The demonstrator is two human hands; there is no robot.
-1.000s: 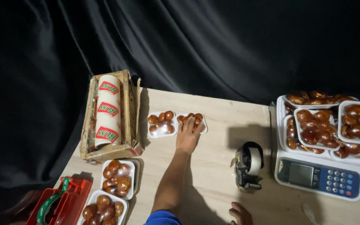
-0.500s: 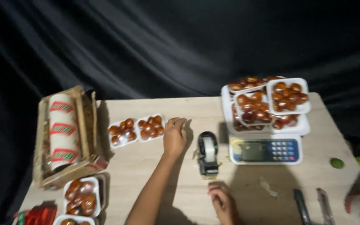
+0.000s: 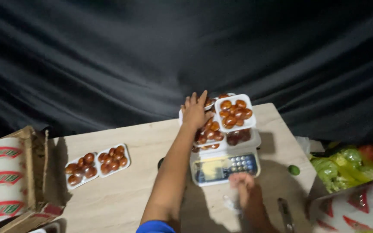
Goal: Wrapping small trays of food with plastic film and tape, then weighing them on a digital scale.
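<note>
My left hand [image 3: 195, 111] reaches far out and lies flat, fingers apart, on the left side of a stack of white trays of small red-brown fruit [image 3: 235, 113]. The stack stands on a white digital scale [image 3: 225, 166]. My right hand [image 3: 243, 186] is blurred, just in front of the scale's keypad edge; what it holds, if anything, does not show. Two more filled trays [image 3: 96, 163] lie side by side on the light wooden table [image 3: 126, 198], left of my forearm.
A roll of printed wrap film sits in a cardboard box [image 3: 7, 181] at the left edge. A lime [image 3: 294, 170], a dark tool [image 3: 285, 213], bagged green and red produce [image 3: 346, 166] and a white-and-red printed object [image 3: 355, 207] are at the right. Black cloth hangs behind.
My view has swung right. My left hand has left the two trays on the table and moved right onto the stack on the scale. My right hand has come up to the scale's front.
</note>
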